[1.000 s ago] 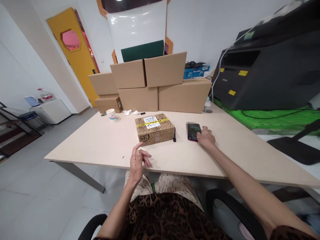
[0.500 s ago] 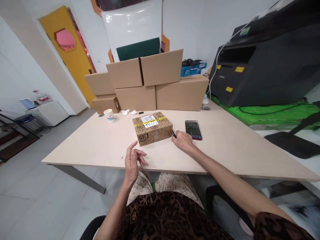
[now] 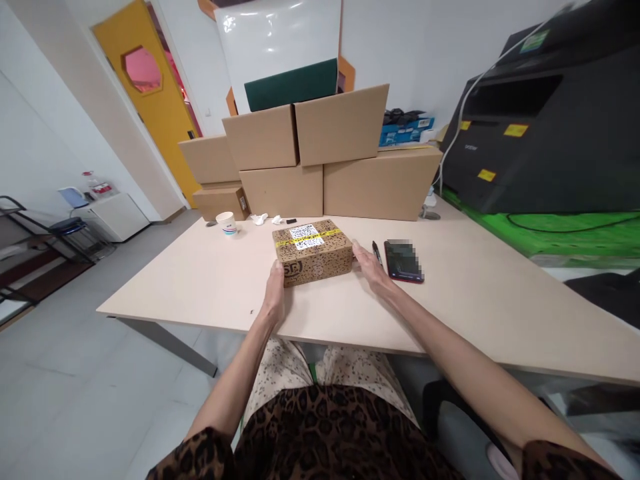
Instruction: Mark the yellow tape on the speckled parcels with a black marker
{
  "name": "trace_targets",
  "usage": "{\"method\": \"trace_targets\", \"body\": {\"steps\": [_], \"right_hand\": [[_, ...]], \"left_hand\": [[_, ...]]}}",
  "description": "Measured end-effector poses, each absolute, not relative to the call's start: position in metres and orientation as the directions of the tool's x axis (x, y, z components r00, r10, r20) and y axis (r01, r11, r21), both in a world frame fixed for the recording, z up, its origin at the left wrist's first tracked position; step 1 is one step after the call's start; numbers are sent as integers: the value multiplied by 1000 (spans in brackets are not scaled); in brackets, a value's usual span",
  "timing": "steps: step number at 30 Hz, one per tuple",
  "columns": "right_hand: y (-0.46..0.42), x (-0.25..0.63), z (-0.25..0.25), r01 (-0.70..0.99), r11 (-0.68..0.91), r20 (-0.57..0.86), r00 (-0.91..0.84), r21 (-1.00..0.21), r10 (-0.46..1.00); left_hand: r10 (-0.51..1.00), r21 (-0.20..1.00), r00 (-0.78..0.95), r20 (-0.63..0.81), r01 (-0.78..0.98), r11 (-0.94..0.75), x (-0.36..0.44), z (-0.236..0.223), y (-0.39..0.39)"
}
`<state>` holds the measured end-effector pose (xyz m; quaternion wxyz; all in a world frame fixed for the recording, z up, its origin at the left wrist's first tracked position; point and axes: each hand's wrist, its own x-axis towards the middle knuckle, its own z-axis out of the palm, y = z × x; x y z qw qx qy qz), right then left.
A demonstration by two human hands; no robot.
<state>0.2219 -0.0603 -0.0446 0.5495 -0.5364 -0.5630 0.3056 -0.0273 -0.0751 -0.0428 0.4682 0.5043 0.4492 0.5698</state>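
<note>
A brown cardboard parcel box [image 3: 320, 267] with black speckles, yellow tape and a white label on top lies on the pale table [image 3: 190, 293]. At its left end, my left hand [image 3: 275, 290] presses against the side, its fingers mostly hidden behind the corner. My right hand [image 3: 370, 268] holds the opposite end, thumb near the top edge. Between them the two hands grip the box. Just right of my right hand lies a slim black pen [image 3: 377, 252], and beside that a dark phone [image 3: 406, 275], its screen partly blurred out.
Plain cardboard boxes [image 3: 370, 190] are stacked along the back, a dark green box [image 3: 293, 85] on top. A paper cup [image 3: 227, 225], crumpled tissues [image 3: 259, 219] and a small black object [image 3: 291, 221] sit before them. At right stands a large black printer [image 3: 540, 147].
My right hand has let go of the black pen, now on the table, and moved onto the box's right end. My left hand has moved up to its left end.
</note>
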Motion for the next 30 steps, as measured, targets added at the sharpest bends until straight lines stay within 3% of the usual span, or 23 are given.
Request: {"method": "trace_targets", "body": {"steps": [2, 5, 8, 13, 17, 24, 27, 30], "right_hand": [[-56, 214, -39, 98, 194, 211, 214, -976, 954], [-50, 211, -24, 32, 163, 165, 273, -986, 948], [-43, 214, -6, 28, 231, 230, 278, -972, 933], [-27, 212, 13, -58, 309, 280, 295, -949, 914], [-18, 210, 6, -155, 297, 249, 269, -942, 930], [-19, 208, -30, -169, 109, 79, 174, -980, 982], [-21, 206, -40, -200, 91, 65, 136, -976, 989], [-22, 208, -41, -237, 63, 34, 123, -969, 992]], "left_hand": [[988, 983, -59, 146, -100, -151, -26, -32, -68], [986, 988, -111, 126, -74, -135, -32, -11, -59], [969, 980, -188, 160, -88, -179, -39, 7, -49], [946, 940, -168, 276, -160, -302, -40, 22, -30], [980, 965, -91, 179, -178, -193, -44, 16, -14], [998, 992, 48, -30, -122, 35, -50, -19, 0], [997, 994, 69, -31, -101, 38, -48, -23, 0], [994, 996, 95, 54, -71, -47, -46, -12, 3]]}}
